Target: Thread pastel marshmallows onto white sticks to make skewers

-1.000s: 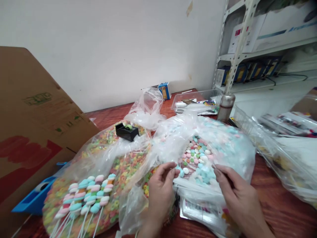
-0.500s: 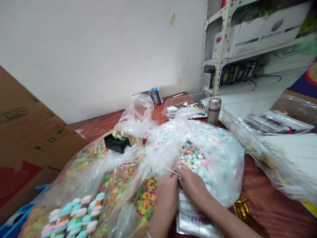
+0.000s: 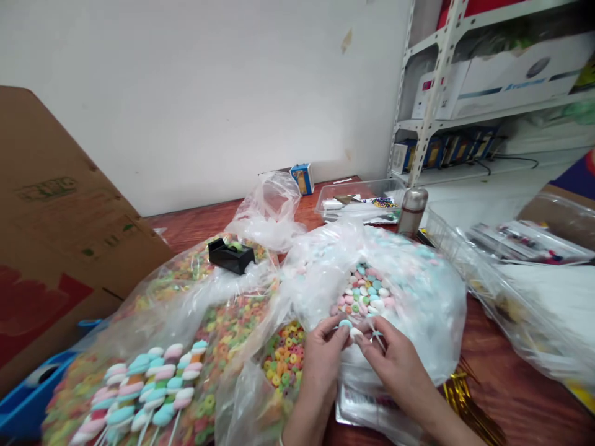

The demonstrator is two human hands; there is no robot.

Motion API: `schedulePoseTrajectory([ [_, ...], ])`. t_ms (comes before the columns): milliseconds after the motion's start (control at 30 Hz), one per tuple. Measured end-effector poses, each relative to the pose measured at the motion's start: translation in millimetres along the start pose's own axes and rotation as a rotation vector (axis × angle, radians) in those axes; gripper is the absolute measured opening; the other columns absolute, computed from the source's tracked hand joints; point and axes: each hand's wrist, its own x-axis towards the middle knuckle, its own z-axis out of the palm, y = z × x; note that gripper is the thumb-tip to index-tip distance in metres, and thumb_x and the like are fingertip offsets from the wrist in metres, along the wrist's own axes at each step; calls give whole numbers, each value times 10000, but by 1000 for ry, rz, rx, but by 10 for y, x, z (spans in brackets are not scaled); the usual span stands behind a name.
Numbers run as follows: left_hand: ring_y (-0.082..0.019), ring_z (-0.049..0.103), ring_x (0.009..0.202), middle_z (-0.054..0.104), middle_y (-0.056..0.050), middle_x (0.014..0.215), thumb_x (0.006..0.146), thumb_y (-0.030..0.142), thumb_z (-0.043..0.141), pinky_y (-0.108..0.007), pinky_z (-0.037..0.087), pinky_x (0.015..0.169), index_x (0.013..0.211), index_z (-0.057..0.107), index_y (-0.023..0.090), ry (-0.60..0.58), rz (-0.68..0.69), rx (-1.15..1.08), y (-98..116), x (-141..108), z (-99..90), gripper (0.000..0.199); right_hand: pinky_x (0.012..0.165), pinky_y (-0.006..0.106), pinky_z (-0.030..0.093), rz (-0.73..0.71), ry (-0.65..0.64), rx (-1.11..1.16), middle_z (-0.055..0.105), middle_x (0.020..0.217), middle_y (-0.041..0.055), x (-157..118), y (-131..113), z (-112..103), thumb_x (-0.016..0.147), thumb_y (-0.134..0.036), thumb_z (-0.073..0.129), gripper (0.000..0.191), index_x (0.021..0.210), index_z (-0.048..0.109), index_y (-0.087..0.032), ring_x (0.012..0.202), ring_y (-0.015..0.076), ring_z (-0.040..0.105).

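Note:
My left hand (image 3: 320,359) pinches a light blue marshmallow (image 3: 345,324) between thumb and forefinger. My right hand (image 3: 393,356) is closed round a thin white stick (image 3: 377,334). A white marshmallow (image 3: 356,333) is at the tip of my right thumb; I cannot tell whether it is on the stick. Just beyond both hands lies the torn opening of a big clear bag (image 3: 427,297) of pastel marshmallows (image 3: 360,291). Beneath the hands are flat clear packets (image 3: 360,406). Finished-looking marshmallow skewers (image 3: 144,384) lie at the lower left on a bag of cereal rings (image 3: 232,316).
A black tape dispenser (image 3: 231,255) sits on the cereal bag. Gold twist ties (image 3: 467,402) lie at the right, beside a clear plastic tray (image 3: 493,316). A metal-capped bottle (image 3: 412,210) stands behind. A cardboard box (image 3: 60,217) rises at the left above a blue bin (image 3: 35,390).
My hands have come apart slightly and shifted right in the picture. A light blue and a white marshmallow now show at the fingertips. The view has turned a little left.

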Motion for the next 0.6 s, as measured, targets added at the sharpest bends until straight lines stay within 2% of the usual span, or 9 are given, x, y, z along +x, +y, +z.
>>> schedulePoseTrajectory([
  [133,-257,697,917,757,-124,1000,705,319,762,-375,527,887,979,764,136,-24,-19,-124,45,-125,101,330,724,288,439,5,52,-10,646,855,19,-24,17,70,910,-408,496,207,888,556,-211,792,192,597],
  [233,-275,696,945,750,-140,1026,727,353,748,-403,520,916,1008,756,128,-40,-25,-185,89,-188,123,360,717,295,445,46,88,-15,657,859,23,-6,62,87,898,-414,510,207,893,553,-212,787,197,606],
  [400,-293,659,1061,733,-131,1103,676,281,806,-417,468,996,1119,715,161,-140,-9,-16,131,-197,71,468,765,304,470,85,93,91,677,865,25,-3,82,75,903,-455,500,266,918,585,-204,813,202,623],
  [500,-292,667,1045,735,-134,1097,671,285,810,-413,486,974,1083,726,154,-135,6,41,146,-174,61,440,846,325,479,78,46,133,698,968,51,-12,51,51,925,-453,474,309,1011,613,-191,892,209,634],
  [600,-273,687,987,752,-129,1042,657,290,816,-381,519,920,1036,736,139,-82,33,54,127,-135,69,415,944,342,465,42,-5,101,670,1173,81,-54,33,3,946,-449,445,369,1178,586,-200,1066,215,614],
])
